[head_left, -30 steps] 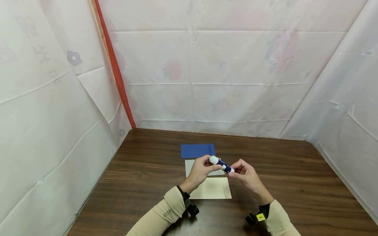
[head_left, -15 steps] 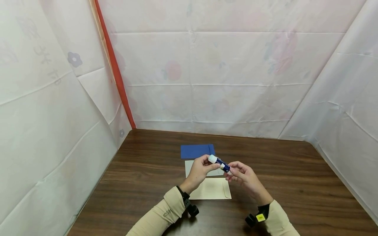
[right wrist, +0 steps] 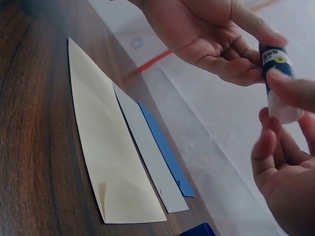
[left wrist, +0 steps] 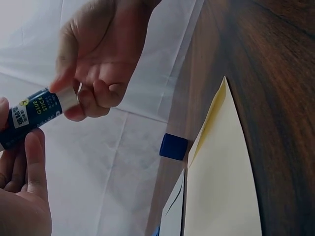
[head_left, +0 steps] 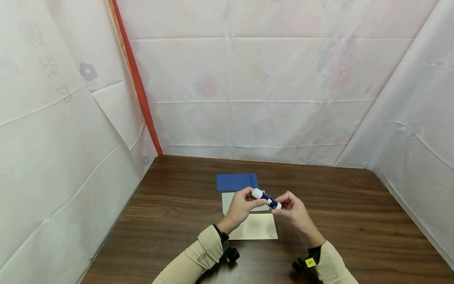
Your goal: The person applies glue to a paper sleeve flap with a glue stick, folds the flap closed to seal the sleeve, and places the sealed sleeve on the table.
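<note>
Above the envelopes, my left hand [head_left: 242, 206] holds a dark blue glue stick [head_left: 268, 200] by its barrel, between thumb and fingers. Its white end at the upper left points away from my right hand [head_left: 297, 214]. That right hand pinches the white base at the other end of the tube, as the left wrist view also shows. Printed lettering on the glue stick [left wrist: 37, 112] is readable there. A blue cap [left wrist: 173, 146] stands on the table beyond the cream envelope [left wrist: 219, 167]; in the head view it is not visible.
A blue envelope [head_left: 234, 182], a pale grey envelope [head_left: 227, 202] and a cream envelope [head_left: 253, 228] lie in a row on the brown wooden table [head_left: 170, 221]. White printed sheeting [head_left: 248, 79] hangs behind and along both sides.
My right fingers have shifted round the glue stick's white base, covering it half a second ago and now showing it again. My left hand has stayed nearly still. The envelopes have not moved.
</note>
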{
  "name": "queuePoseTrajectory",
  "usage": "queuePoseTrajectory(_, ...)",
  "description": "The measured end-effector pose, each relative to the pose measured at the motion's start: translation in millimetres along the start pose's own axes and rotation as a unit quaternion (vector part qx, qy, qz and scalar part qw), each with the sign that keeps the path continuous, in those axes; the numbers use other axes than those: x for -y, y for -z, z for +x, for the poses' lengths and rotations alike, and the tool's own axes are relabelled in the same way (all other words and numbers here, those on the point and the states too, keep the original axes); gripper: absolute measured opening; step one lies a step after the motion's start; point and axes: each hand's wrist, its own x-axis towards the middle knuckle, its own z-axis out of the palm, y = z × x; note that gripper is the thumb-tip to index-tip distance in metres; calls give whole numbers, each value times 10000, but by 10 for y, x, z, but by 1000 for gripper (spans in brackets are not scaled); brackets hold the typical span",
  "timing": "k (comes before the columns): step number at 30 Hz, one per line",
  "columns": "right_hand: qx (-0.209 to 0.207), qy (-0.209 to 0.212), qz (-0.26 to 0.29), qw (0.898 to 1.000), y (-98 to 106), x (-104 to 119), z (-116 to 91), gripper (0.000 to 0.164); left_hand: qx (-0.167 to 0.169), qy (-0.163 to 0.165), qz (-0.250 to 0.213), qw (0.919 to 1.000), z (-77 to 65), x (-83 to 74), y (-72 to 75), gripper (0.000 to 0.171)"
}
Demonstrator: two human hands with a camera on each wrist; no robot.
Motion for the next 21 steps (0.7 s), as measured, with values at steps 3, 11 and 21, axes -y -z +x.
queuePoseTrajectory(3,112,-145,259,9995,17,-8,1,19,-34,62,-232,9997,3,0,3,27)
queuePoseTrajectory(11,666,-212,993,9926,54,-16,-9,18,-86,164,-401,9990,8,5,27,28)
queuePoseTrajectory(21,456,28,918,9947,38,15,-31,19,49,-40,-279,9996,8,-4,31,26)
